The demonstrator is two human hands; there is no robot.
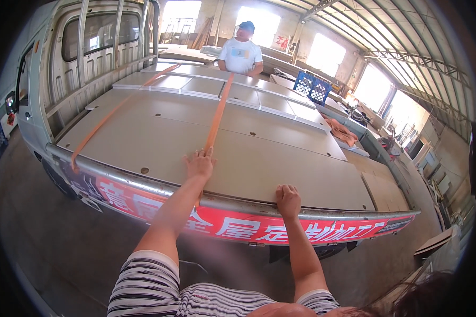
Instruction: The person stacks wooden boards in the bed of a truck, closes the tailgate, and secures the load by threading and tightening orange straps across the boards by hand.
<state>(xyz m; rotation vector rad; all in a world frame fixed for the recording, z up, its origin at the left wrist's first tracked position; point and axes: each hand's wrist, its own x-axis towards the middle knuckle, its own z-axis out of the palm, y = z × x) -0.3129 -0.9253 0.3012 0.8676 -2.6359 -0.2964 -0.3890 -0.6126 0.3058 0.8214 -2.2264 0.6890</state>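
Note:
My left hand (200,165) lies with its fingers stretched out on a wide beige panel (280,158), its fingertips at an orange strap (217,124). That strap runs across the load and down over the truck bed's metal side rail (238,204). Near the panel's front edge, my right hand (288,201) is closed with its knuckles up; the inside of the fingers is hidden. A second orange strap (103,124) crosses the panels on the left. Pale narrow boards (259,100) lie on top of the stack toward the far side.
The truck cab (53,74) and its metal rack stand at the left. Across the load stands a person (240,55) in a white shirt. Blue crates (312,87) and a heap of orange straps (341,132) are at the right. A red banner (238,227) hangs along the truck's side.

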